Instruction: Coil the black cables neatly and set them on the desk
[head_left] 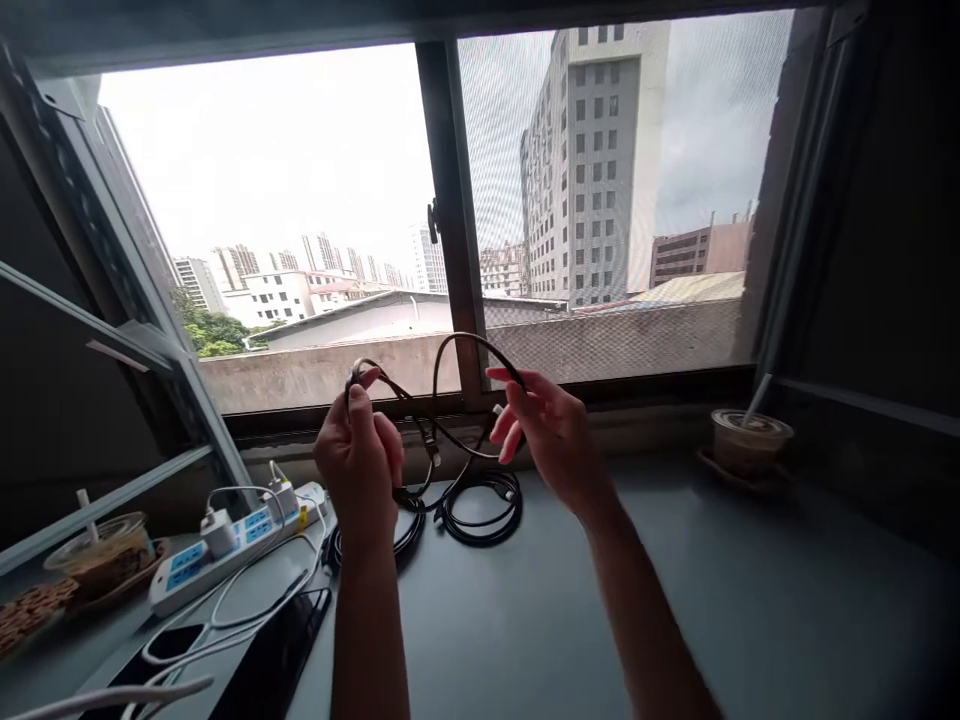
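Note:
A black cable [442, 365] hangs in loose loops between my two hands, above the table. My left hand [358, 445] pinches one loop of it between thumb and index finger. On the other side, my right hand [544, 420] has thumb and index finger closed on the cable, while its lower fingers curl beneath. A connector [431, 448] dangles between the hands. Below them, a coiled black cable [480, 540] lies on the table, and another black coil [411, 545] is partly hidden behind my left wrist.
A white power strip [244, 555] with plugged-in chargers stands at left, white cords [225, 625] trailing over dark flat devices [274, 650]. Lidded drink cups stand at far left [105, 555] and right [750, 440]. A window [442, 200] rises behind the table [517, 630].

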